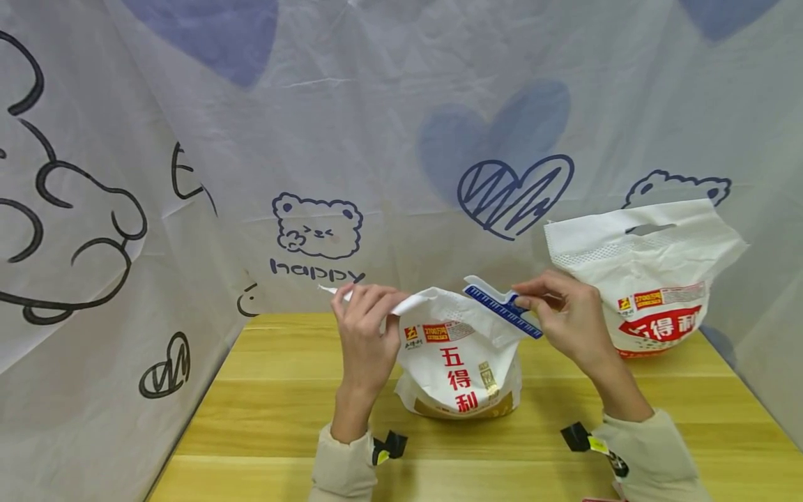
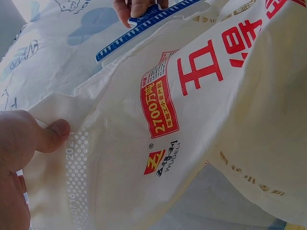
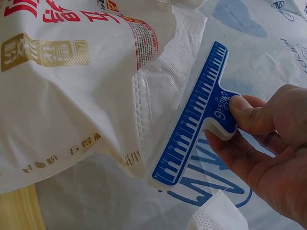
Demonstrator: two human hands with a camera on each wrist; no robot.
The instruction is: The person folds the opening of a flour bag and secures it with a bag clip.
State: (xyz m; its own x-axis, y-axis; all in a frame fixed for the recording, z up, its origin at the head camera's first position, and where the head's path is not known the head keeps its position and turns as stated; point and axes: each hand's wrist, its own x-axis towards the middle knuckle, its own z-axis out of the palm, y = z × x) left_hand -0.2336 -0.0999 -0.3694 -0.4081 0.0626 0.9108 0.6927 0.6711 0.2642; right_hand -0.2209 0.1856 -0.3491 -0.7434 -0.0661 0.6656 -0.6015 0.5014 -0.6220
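Observation:
A white flour bag [image 1: 433,369] with red lettering stands on the table in front of me. My left hand [image 1: 370,328] pinches its top edge at the left corner, thumb on the near side in the left wrist view. Between the thumb and fingers of my right hand [image 1: 564,314] is a blue and white clip [image 3: 196,115] with a piano-key pattern. The clip lies along the right part of the bag's top edge, its long bar slanting down to the right in the head view. In the right wrist view the fingers hold the clip by its handle.
A second white flour bag [image 1: 659,279] with a cut-out handle stands at the back right, just beyond my right hand. The wooden table [image 1: 270,418] meets a printed cloth backdrop [image 1: 389,139] behind and at the left.

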